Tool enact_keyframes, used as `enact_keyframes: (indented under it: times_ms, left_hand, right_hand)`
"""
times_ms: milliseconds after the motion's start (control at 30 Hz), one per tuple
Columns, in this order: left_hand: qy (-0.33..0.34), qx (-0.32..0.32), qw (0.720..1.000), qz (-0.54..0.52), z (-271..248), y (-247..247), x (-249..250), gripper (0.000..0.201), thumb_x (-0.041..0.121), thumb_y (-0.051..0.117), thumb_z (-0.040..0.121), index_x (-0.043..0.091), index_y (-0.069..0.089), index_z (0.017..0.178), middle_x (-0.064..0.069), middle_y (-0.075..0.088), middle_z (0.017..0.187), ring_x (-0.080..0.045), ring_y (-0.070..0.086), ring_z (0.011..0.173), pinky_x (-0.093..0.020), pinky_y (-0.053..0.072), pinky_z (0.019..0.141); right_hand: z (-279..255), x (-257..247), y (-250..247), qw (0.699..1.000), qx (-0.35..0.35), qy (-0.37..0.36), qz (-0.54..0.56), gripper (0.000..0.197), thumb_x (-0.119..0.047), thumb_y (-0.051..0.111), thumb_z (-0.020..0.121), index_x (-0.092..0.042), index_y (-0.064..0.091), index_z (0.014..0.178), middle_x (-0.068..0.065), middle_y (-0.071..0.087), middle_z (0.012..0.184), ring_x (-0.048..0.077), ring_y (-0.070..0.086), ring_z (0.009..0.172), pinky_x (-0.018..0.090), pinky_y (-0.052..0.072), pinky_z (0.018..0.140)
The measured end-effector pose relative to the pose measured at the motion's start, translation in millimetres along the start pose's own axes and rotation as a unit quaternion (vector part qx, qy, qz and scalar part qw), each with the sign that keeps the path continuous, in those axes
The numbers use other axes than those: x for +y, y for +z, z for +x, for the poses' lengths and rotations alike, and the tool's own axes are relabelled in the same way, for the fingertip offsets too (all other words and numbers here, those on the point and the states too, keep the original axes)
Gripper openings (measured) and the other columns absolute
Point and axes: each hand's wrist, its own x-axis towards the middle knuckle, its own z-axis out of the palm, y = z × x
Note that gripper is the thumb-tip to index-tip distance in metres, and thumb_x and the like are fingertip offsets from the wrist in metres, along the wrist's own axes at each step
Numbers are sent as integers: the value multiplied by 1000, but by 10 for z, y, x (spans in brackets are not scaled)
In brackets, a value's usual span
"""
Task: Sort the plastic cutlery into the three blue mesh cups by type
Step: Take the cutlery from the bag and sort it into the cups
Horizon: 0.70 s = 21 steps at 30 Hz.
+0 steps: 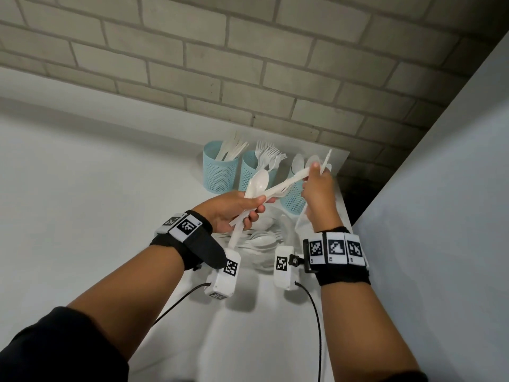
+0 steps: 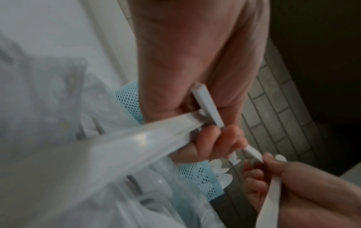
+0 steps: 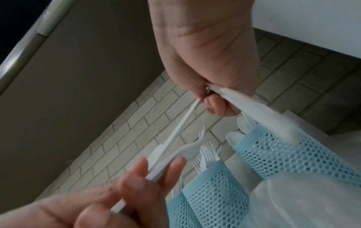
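Three blue mesh cups stand at the back of the white counter: the left cup (image 1: 220,175) holds knives, the middle cup (image 1: 249,172) forks, the right cup (image 1: 293,199) spoons. My left hand (image 1: 256,208) grips a bundle of white plastic cutlery (image 1: 260,183) with a spoon on top; a fork (image 3: 187,150) shows in it. My right hand (image 1: 314,175) is above the spoon cup. It pinches a slim white piece (image 1: 327,159) that points up. Another long white piece (image 3: 175,132) runs from its fingers (image 3: 215,104) to the bundle. The handles (image 2: 207,104) cross in my left palm.
Under my hands a clear plastic container (image 1: 286,224) holds loose white spoons (image 1: 261,241). A brick wall (image 1: 248,78) rises close behind the cups. A white panel (image 1: 440,188) closes in the right side, with a dark gap beside it.
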Motion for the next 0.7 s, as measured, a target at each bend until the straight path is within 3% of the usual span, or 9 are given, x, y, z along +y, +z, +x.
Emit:
enact_keyframes:
  times_ms: [67, 167, 300, 400, 467, 533, 600, 700]
  left_hand:
    - [-2, 1, 1000, -10, -13, 0, 10, 22, 22, 44, 98, 13, 61, 107, 6, 44, 66, -1, 37, 47, -10, 32, 43]
    - [-1, 8, 1000, -9, -19, -5, 24, 24, 24, 42, 99, 12, 60, 109, 5, 40, 66, -1, 34, 44, -10, 28, 41]
    - [28, 34, 998, -45, -41, -33, 83, 27, 30, 39, 100, 12, 58, 105, 6, 36, 64, -2, 31, 44, -12, 26, 40]
    - [74, 34, 992, -96, -52, -51, 197, 27, 30, 36, 101, 14, 57, 107, 5, 36, 64, -3, 32, 46, -13, 29, 43]
    - [111, 27, 985, -127, -55, -59, 282, 26, 29, 34, 102, 15, 55, 109, 5, 38, 64, -4, 33, 49, -14, 31, 46]
    - [141, 16, 979, -145, -45, -75, 345, 26, 28, 33, 102, 17, 56, 105, 6, 41, 63, -5, 37, 50, -14, 34, 49]
    - [165, 11, 974, -156, -31, -88, 376, 25, 27, 32, 102, 17, 56, 103, 6, 42, 63, -5, 40, 51, -15, 37, 52]
    - [202, 29, 964, -172, 33, -92, 422, 24, 27, 31, 102, 18, 54, 102, 5, 41, 64, -6, 38, 56, -17, 36, 58]
  right_hand:
    - [-2, -60, -36, 995, 23, 11, 93, 29, -33, 29, 102, -11, 46, 110, 3, 58, 79, 12, 56, 67, 23, 45, 59]
    - [-36, -186, -106, 968, 33, 25, 248, 27, -30, 26, 103, -12, 43, 93, 9, 60, 73, 19, 60, 63, 28, 51, 58]
    - [-60, -265, -70, 933, 39, 66, 352, 25, -35, 26, 102, -14, 39, 105, 6, 49, 62, 12, 53, 38, 24, 49, 46]
    - [-113, -244, 65, 944, 8, 103, 314, 23, -34, 35, 101, -18, 41, 86, -2, 34, 51, 4, 30, 29, 13, 28, 32]
    - [-154, -200, 167, 963, -42, 124, 237, 22, -26, 48, 97, -15, 45, 78, -3, 32, 52, 2, 26, 31, 13, 21, 30]
    - [-209, -162, 263, 965, -110, 146, 191, 24, -17, 50, 96, -8, 50, 74, 0, 33, 60, 4, 30, 38, 14, 25, 32]
    - [-301, -135, 343, 958, -171, 167, 156, 28, -16, 44, 99, -5, 54, 76, 3, 40, 62, 9, 39, 49, 16, 39, 39]
    - [-380, -103, 435, 956, -233, 176, 42, 30, -22, 37, 101, -3, 57, 89, 11, 59, 74, 20, 59, 66, 35, 53, 63]
